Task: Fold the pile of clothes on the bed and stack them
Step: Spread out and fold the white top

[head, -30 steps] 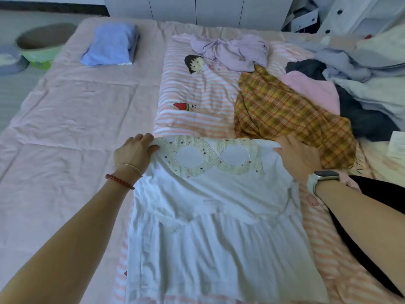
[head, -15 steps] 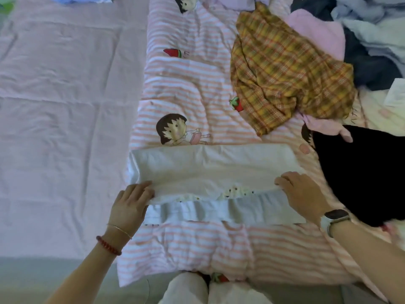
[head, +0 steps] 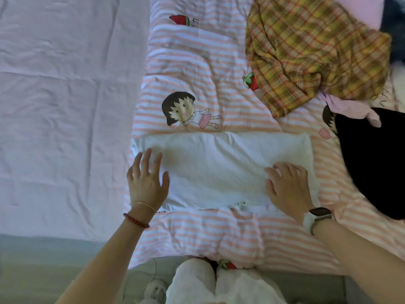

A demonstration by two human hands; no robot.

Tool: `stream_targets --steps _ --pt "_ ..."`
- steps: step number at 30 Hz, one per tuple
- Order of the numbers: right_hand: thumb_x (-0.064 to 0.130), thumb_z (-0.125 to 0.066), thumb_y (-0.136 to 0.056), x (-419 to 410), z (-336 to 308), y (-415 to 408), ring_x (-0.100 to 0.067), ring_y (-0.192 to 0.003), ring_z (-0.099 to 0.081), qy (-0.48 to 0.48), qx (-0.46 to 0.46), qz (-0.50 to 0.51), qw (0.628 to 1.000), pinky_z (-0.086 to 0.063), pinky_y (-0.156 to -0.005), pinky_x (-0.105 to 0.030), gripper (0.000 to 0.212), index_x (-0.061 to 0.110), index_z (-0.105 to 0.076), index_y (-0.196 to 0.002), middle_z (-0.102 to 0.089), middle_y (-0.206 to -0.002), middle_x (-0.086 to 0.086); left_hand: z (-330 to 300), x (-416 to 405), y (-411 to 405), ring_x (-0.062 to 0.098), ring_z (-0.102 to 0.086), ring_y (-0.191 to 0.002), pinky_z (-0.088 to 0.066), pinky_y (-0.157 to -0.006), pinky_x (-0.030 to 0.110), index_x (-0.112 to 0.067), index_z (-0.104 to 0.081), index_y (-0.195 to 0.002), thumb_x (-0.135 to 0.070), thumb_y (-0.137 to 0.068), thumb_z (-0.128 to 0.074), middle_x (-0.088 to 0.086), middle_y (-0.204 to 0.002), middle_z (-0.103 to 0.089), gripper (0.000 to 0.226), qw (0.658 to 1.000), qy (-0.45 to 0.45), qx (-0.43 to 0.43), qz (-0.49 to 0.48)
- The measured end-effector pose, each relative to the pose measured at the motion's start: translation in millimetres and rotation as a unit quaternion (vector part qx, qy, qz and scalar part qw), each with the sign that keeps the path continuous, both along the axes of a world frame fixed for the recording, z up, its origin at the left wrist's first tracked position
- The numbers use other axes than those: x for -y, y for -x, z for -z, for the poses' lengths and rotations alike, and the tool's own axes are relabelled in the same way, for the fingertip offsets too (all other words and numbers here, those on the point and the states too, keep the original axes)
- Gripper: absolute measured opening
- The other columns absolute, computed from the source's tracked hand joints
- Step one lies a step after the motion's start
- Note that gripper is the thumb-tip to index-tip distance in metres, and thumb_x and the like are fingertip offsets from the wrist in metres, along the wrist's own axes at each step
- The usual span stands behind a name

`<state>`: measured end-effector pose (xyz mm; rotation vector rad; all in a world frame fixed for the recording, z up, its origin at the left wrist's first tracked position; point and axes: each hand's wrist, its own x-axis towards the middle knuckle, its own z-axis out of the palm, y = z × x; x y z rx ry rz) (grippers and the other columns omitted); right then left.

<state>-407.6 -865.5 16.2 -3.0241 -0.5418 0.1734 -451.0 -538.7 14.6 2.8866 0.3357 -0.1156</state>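
White garment (head: 223, 170) is lying folded into a wide band across the middle of the frame, on the striped quilt (head: 197, 62). A strip of patterned trim is showing along its near edge, lower centre.

No containers in view. The quilt is carrying everything: the white band at centre, a yellow plaid shirt (head: 311, 53) crumpled at upper right, a pink piece (head: 350, 108) poking out just under the plaid, and a black garment (head: 372, 163) at the right edge, well apart from the white one. Plain pink sheet (head: 65, 106) is filling the left half of the frame.

My left hand (head: 146, 183) is sitting at the left end of the band, palm down, fingers straight and spread, gripping nothing. Fingertips are over the white cloth; can't tell if they're pressing or just hovering. Red bead bracelet and a thin chain are on that wrist.

My right hand (head: 289, 189) is lying flat on the right end of the band, fingers relaxed and slightly bent, resting on the cloth, not pinching it. White watch (head: 317, 218) is on that wrist.

Both forearms are coming in from the bottom corners. My knees in white trousers are showing at bottom centre, against the bed edge.
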Motion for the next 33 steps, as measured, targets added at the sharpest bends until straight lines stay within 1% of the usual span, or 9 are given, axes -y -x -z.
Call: stream_targets --steps 2,4,7,13,16,19,26,30,33 --pt "0.028 -0.033 -0.087 -16 8 -12 -0.039 -0.119 -0.050 0.031 -0.047 -0.011 0.998 -0.028 -0.099 -0.063 0.044 0.013 -0.060 -0.119 -0.055 -0.124 -0.017 9 4 -14 0.044 -0.039 -0.128 -0.036 -0.099 0.057 -0.014 -0.053 -0.131 -0.032 -0.085 -0.044 0.019 -0.139 -0.045 0.050 0.997 -0.038 -0.009 0.066" --pt "0.032 -0.033 -0.095 -24 22 -24 -0.036 -0.140 -0.021 0.066 -0.120 0.004 0.990 -0.010 -0.104 -0.068 0.047 0.022 -0.038 -0.141 -0.027 -0.151 -0.014 24 5 -24 0.045 -0.026 -0.135 -0.025 -0.105 0.061 -0.021 -0.040 -0.140 -0.036 -0.091 -0.043 0.017 -0.147 -0.034 0.051 0.994 -0.045 -0.055 0.087" --pt "0.040 -0.018 -0.096 -11 45 -37 -0.025 -0.144 0.008 0.100 -0.166 0.087 0.977 -0.002 -0.106 -0.066 0.053 0.037 -0.003 -0.147 0.008 -0.157 0.000 50 -8 -29 0.036 0.003 -0.143 -0.011 -0.109 0.061 -0.037 -0.011 -0.146 -0.045 -0.095 -0.038 0.008 -0.157 -0.003 0.058 0.991 -0.019 -0.129 0.004" --pt "0.048 -0.014 -0.097 56 49 -16 -0.025 -0.144 0.004 0.058 -0.281 0.355 0.890 -0.008 -0.110 -0.061 0.052 0.043 0.004 -0.145 0.006 -0.158 0.006 52 -13 -32 0.039 0.002 -0.141 -0.016 -0.106 0.063 -0.042 -0.012 -0.145 -0.048 -0.092 -0.040 0.009 -0.156 0.002 0.061 0.986 -0.017 -0.167 -0.014" --pt "0.036 -0.022 -0.099 68 38 -9 -0.024 -0.144 -0.007 0.038 -0.232 0.324 0.916 -0.016 -0.110 -0.057 0.050 0.031 -0.014 -0.148 -0.008 -0.157 -0.003 41 1 -31 0.045 -0.001 -0.140 -0.008 -0.104 0.070 -0.035 -0.028 -0.143 -0.034 -0.086 -0.055 0.016 -0.155 -0.008 0.063 0.989 -0.018 -0.136 -0.055" --pt "0.021 -0.037 -0.096 58 27 -30 -0.029 -0.141 -0.015 -0.003 -0.120 0.335 0.935 -0.014 -0.111 -0.057 0.050 0.015 -0.029 -0.144 -0.020 -0.154 -0.013 32 32 -28 0.049 -0.018 -0.137 -0.010 -0.100 0.073 -0.021 -0.048 -0.135 -0.030 -0.081 -0.057 0.023 -0.148 -0.029 0.056 0.999 -0.026 -0.033 0.001" --pt "0.039 -0.023 -0.096 25 42 -69 -0.028 -0.144 -0.001 0.037 -0.123 0.111 0.985 0.000 -0.109 -0.061 0.053 0.031 -0.015 -0.148 -0.003 -0.158 -0.007 34 129 -21 0.045 -0.035 -0.131 -0.026 -0.093 0.074 -0.029 -0.049 -0.134 -0.051 -0.083 -0.036 0.015 -0.143 -0.041 0.057 0.974 -0.021 -0.094 0.205" --pt "0.050 -0.013 -0.096 59 65 -35 -0.023 -0.143 0.014 0.073 -0.216 0.146 0.963 0.002 -0.113 -0.053 0.055 0.038 0.008 -0.146 0.016 -0.156 0.002 54 126 0 0.044 -0.039 -0.129 -0.031 -0.090 0.072 -0.030 -0.051 -0.132 -0.054 -0.083 -0.033 0.013 -0.144 -0.041 0.058 0.958 -0.049 -0.135 0.246" --pt "0.050 -0.013 -0.097 80 61 -14 -0.025 -0.143 0.014 0.076 -0.240 0.171 0.953 0.003 -0.116 -0.044 0.058 0.033 0.010 -0.147 0.016 -0.156 0.001 53 122 3 0.044 -0.039 -0.128 -0.033 -0.089 0.072 -0.029 -0.052 -0.132 -0.055 -0.081 -0.035 0.014 -0.143 -0.041 0.059 0.953 -0.056 -0.140 0.262"
